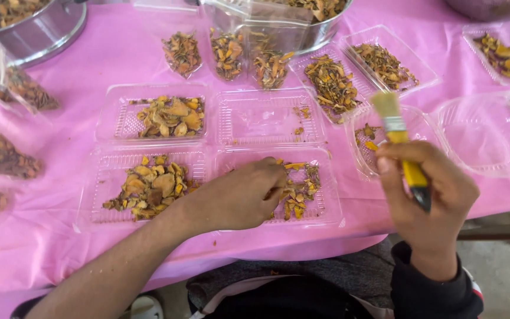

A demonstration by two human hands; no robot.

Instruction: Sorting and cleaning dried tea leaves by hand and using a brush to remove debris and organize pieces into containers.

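This looks like a small food-packing workplace. A table (90, 65) under a pink plastic cloth carries rows of clear plastic clamshell trays (270, 121) holding dried yellow-brown slices (169, 116), filled clear plastic pouches (226, 53) stand behind them, and large round steel basins (42, 32) heaped with the same dried pieces sit at the far edge.
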